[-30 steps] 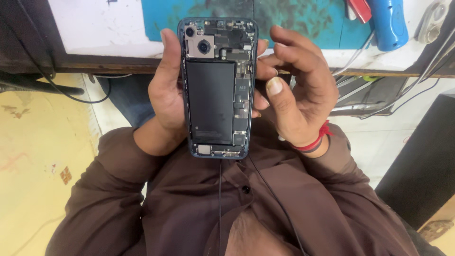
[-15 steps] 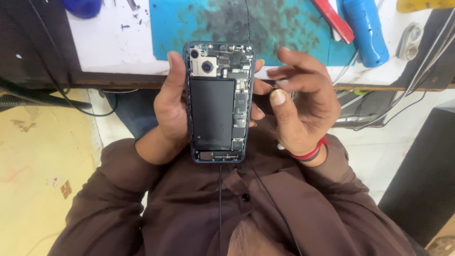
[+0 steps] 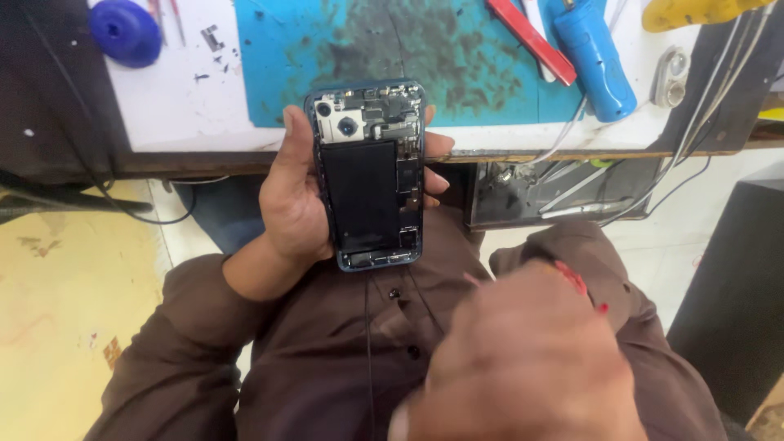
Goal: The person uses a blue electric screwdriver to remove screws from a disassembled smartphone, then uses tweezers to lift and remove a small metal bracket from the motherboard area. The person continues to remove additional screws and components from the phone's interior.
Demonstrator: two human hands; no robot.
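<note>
Closest to us, our right hand (image 3: 523, 359) looms blurred near the lens over the brown shirt (image 3: 327, 359), a red thread band at its wrist; we cannot tell how its fingers are set. Above it, our left hand (image 3: 298, 200) grips the opened blue smartphone (image 3: 369, 171), back cover off, thumb along one long edge, fingertips curled round the other, black battery and camera module facing us. The phone sits upright between our chest and the bench edge. To our left lies worn yellow floor (image 3: 57, 310); to our right, a pale floor strip beside a black box (image 3: 739, 286). Beyond, the white workbench (image 3: 188, 106) carries a stained blue work mat (image 3: 392, 49), a round blue disc (image 3: 124, 31), a red flat tool (image 3: 531, 39) and a blue cylindrical tool (image 3: 594, 57).
</note>
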